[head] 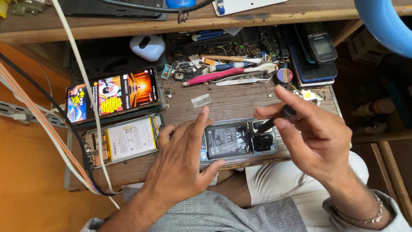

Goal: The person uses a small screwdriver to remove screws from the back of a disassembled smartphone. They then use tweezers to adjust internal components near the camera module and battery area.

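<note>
Hands apart, left hand (182,157) pressing opened phone (238,141), right hand (315,133) gripping screwdriver (279,118) over it

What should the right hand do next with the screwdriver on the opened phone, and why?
Probably press the screwdriver tip squarely down and turn. The right hand holds it tilted, tip at the upper end of the opened phone beside the black battery, while the left hand steadies the phone's other end on the wooden bench.

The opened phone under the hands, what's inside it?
Inside the opened phone: a dark battery and black camera shielding. The left hand covers its left end; the screwdriver tip hides one spot.
</note>
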